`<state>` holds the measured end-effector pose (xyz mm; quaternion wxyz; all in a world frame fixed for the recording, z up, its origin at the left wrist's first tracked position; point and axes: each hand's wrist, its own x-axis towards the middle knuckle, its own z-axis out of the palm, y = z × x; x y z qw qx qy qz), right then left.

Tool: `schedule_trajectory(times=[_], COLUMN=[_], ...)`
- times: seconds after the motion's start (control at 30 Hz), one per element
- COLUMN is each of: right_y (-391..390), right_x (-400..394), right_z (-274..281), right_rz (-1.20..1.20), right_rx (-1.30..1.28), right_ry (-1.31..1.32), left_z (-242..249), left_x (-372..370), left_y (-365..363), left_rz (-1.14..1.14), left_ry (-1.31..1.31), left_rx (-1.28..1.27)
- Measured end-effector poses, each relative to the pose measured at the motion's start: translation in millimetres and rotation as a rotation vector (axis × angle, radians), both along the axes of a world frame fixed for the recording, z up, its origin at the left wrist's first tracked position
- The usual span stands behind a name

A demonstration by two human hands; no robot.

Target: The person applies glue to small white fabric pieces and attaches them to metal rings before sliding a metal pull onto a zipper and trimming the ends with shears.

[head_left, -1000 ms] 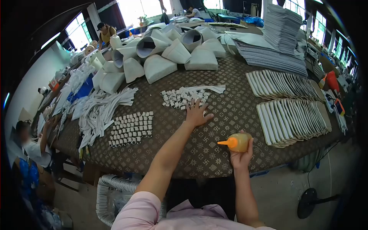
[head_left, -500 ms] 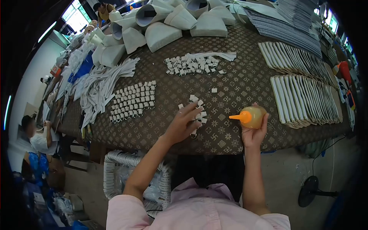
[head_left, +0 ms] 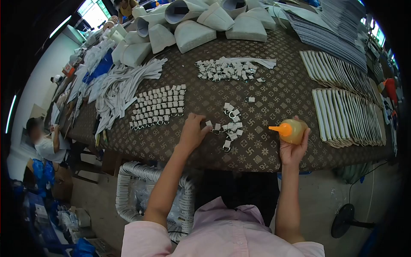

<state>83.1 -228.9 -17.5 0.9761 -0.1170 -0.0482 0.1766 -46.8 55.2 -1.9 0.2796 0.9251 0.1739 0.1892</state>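
My right hand (head_left: 292, 152) is wrapped round a rounded squeeze bottle (head_left: 295, 133) of yellowish liquid, its orange nozzle pointing left. At the fingertips of my left hand (head_left: 192, 132) is a small white tab with a ring (head_left: 209, 124), apparently pinched between thumb and finger. Just right of that hand, a loose cluster of similar white tabs with metal rings (head_left: 233, 127) lies on the patterned brown cloth. Neat rows of the same tabs (head_left: 158, 105) lie beyond the left hand, and one single tab (head_left: 251, 100) sits apart.
A heap of ringed tabs (head_left: 227, 70) lies farther back. White strips (head_left: 115, 92) spread at left; pale hollow forms (head_left: 197, 34) line the back. Stacked white-edged panels (head_left: 342, 118) stand right. A woven basket (head_left: 124, 188) is below the table edge. Another person (head_left: 47, 143) is at far left.
My left hand has moved left from over the tab cluster, uncovering it, and now has a tab at its fingertips. My right hand still holds the bottle. The whole view has shifted slightly.
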Motion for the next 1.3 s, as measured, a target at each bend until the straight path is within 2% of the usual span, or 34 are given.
schedule_trajectory(times=[0.13, 0.2, 0.23, 0.3, 0.37, 0.43, 0.5, 0.53, 0.6, 0.73, 0.8, 0.83, 0.9, 1.0, 1.03, 1.1, 1.23, 1.3], right_y=[3.7, 0.2, 0.5, -1.9, -1.6, -1.3, 2.2, 2.2, -1.3, -2.0, 1.5, 3.1, 3.5, 6.5, 10.2, 14.0, 11.6, 14.1], right_x=[-2.4, -2.5, -3.9, -4.2, -1.8, -0.7, 0.0, -0.3, 0.7, -1.6, -1.3, -2.4, -6.0, -9.8, -13.6, -19.5, -26.0, -27.2], right_z=[3.6, 4.9, 6.1, 5.2, 2.1, 0.2, -0.7, -1.5, -3.1, -3.9, 0.6, 2.3, 1.1, -1.0, 4.0, 5.9, 4.6, 2.9], right_rz=[0.001, -0.021, -0.019, -0.025, -0.03, -0.03, -0.027, -0.025, -0.039, -0.029, -0.028, -0.057, -0.074, -0.118, -0.176, -0.232, -0.207, -0.271], right_rx=[-0.025, -0.036, -0.041, -0.052, -0.056, -0.052, -0.038, -0.028, -0.026, -0.082, -0.095, -0.126, -0.171, -0.324, -0.45, -0.597, -0.678, -0.735], right_ry=[0.015, 0.031, -0.001, -0.026, 0.004, 0.014, 0.021, 0.024, 0.03, -0.016, -0.025, -0.038, -0.033, -0.124, -0.195, -0.337, -0.425, -0.46], left_z=[10.9, 5.9, 13.9, 30.9, 27.5, 25.0, 21.9, 21.4, 18.2, 14.8, 9.1, 12.3, 22.4, 21.8, 18.2, 13.9, 10.1, 11.0], left_x=[-4.2, -6.0, -8.0, -17.5, -26.6, -31.7, -35.7, -35.0, -30.8, -21.3, -18.1, -20.0, -25.7, -29.6, -28.6, -26.2, -24.2, -22.8], left_y=[-10.5, -17.8, -23.6, -30.2, -27.3, -25.2, -21.7, -21.3, -26.2, -27.6, -31.5, -31.9, -30.4, -40.4, -43.1, -42.1, -37.8, -37.6], left_rz=[-0.012, -0.131, -0.143, -0.031, -0.052, -0.063, -0.274, -0.277, -0.135, -0.022, -0.025, -0.023, -0.014, 0.038, 0.048, -0.03, -0.022, -0.027], left_ry=[0.16, -0.113, -0.108, -0.053, -0.059, -0.085, -0.047, -0.052, 0.009, 0.144, 0.034, 0.037, 0.109, 0.027, 0.043, 0.083, 0.11, 0.139], left_rx=[-0.034, -0.113, -0.117, -0.459, -0.457, -0.441, -0.109, -0.101, -0.302, -0.242, 0.139, 0.133, -0.264, -0.397, -0.418, -0.792, -0.873, -0.826])
